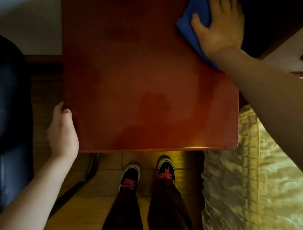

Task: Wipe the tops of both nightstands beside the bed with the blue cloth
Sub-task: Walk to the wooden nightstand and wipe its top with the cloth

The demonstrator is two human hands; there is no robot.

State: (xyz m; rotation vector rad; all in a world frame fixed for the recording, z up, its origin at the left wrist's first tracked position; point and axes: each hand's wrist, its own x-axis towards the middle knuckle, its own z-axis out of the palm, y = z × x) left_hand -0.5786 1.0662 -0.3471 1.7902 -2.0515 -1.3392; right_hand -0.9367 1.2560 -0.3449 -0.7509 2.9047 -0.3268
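Note:
A reddish-brown wooden nightstand top (142, 74) fills the middle of the view below me, bare and glossy. The blue cloth (190, 17) lies on its far right corner. My right hand (218, 26) presses flat on the cloth with fingers spread, slightly blurred. My left hand (62, 132) rests against the nightstand's left edge near the front corner, its thumb hooked over the rim.
A bed with a shiny yellow-green quilted cover (259, 187) lies to the right. A dark blue chair or cushion (1, 113) stands at the left. My feet in black shoes with pink laces (146, 174) stand on a wooden floor. A white wall (23, 25) is behind.

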